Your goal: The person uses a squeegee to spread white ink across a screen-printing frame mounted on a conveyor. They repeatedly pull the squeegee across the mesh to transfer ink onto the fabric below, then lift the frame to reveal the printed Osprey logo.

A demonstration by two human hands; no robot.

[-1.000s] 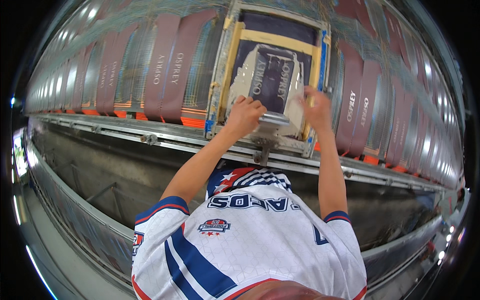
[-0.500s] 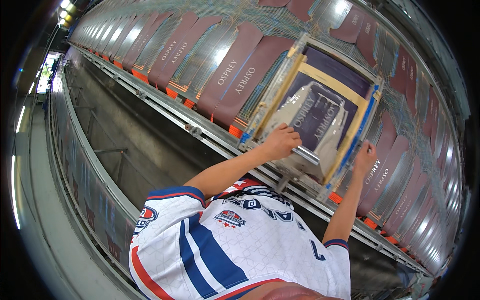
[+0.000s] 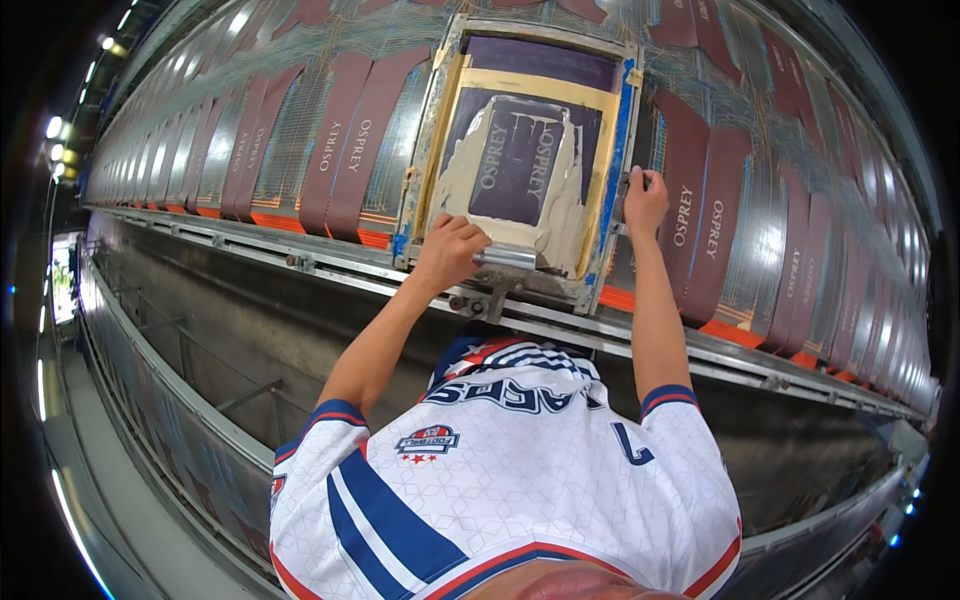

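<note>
A wooden-framed printing screen (image 3: 428, 150) with yellow tape borders and pale ink smeared on its mesh lies flat on a long table. My left hand (image 3: 448, 250) is closed on a metal-handled squeegee (image 3: 507, 260) at the near edge of the screen. My right hand (image 3: 645, 196) grips the blue right side rail of the frame. Maroon fabric strips (image 3: 350, 140) with pale lettering lie on both sides of the screen.
The long printing table runs far to the left and right, covered with rows of maroon strips (image 3: 700, 215) with orange ends. A metal rail (image 3: 300, 262) edges the table's near side. Below it is a grey trough and a walkway (image 3: 120, 480).
My right hand has shifted from the screen's near edge up to its right side rail. My left hand stays on the squeegee. My head has turned, swinging the view.
</note>
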